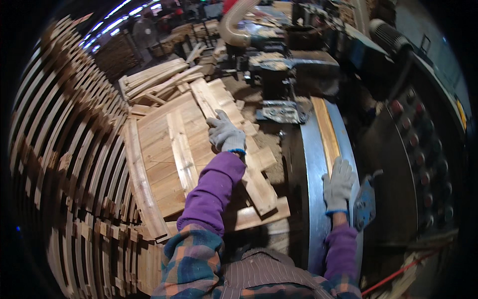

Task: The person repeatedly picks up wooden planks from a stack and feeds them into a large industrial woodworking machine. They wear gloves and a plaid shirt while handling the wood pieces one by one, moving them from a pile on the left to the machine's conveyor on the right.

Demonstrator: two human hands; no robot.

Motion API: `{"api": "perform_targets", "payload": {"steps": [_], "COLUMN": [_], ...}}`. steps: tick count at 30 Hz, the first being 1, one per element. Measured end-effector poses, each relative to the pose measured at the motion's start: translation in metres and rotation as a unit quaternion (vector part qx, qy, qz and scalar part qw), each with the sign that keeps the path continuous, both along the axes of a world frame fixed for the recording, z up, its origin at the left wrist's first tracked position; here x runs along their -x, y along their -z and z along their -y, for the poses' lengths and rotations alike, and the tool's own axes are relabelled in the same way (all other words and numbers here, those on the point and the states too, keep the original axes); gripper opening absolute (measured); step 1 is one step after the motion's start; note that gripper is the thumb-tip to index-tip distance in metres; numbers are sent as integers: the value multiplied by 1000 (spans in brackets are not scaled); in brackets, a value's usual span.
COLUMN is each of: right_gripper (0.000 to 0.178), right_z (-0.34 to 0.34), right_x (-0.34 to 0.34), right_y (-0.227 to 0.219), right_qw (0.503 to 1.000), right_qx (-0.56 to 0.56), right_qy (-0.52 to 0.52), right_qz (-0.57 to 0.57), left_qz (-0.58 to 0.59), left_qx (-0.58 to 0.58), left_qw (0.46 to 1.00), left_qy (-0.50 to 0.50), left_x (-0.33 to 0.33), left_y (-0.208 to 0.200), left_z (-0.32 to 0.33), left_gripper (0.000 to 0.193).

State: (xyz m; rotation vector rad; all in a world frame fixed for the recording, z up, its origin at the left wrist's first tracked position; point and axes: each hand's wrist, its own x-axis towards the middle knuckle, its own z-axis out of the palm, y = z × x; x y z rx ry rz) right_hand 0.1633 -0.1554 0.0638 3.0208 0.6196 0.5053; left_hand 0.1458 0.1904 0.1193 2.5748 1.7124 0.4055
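Note:
My left hand, in a pale knit glove with a blue cuff, reaches over a stack of boards. Its fingers curl over a narrow wooden board that lies slantwise on top of the stack. My right hand, gloved alike, rests on the near end of a wooden strip. Its fingers stretch forward along the strip. This strip lies lengthwise on the shiny metal bed of a machine, its far end at the machine's working parts. The palm hides the strip's near end.
A tall stack of slats rises at the left. More loose boards lie beyond the pile. A blue metal bracket sits beside the bed. At the right is a control panel with several knobs; a ribbed hose hangs behind.

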Motion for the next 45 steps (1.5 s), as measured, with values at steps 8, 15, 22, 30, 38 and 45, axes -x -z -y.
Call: {"api": "perform_targets", "payload": {"steps": [8,15,22,30,38,45], "right_gripper": [63,87,71,44,29,65], "right_z": [-32,23,125,80,-23,22], "right_x": [-115,133,253,122,-60,3], "right_y": [58,-98,-77,58,18,-24], "right_qw": [932,692,838,995,981,902], "right_qx": [-292,-487,-455,-98,-176,-319], "right_qy": [-209,-215,-13,-9,-82,-233], "right_qz": [-39,-487,-299,23,11,-176], "left_qz": [630,668,586,546,519,542], "left_qx": [586,586,657,729,750,724], "left_qw": [494,184,202,377,378,375], "left_qy": [125,419,429,169,156,202], "left_x": [57,42,46,92,98,73], "left_y": [-44,17,113,12,44,11], "left_z": [3,111,196,177,136,150], "left_gripper": [32,44,45,74,36,33]}}
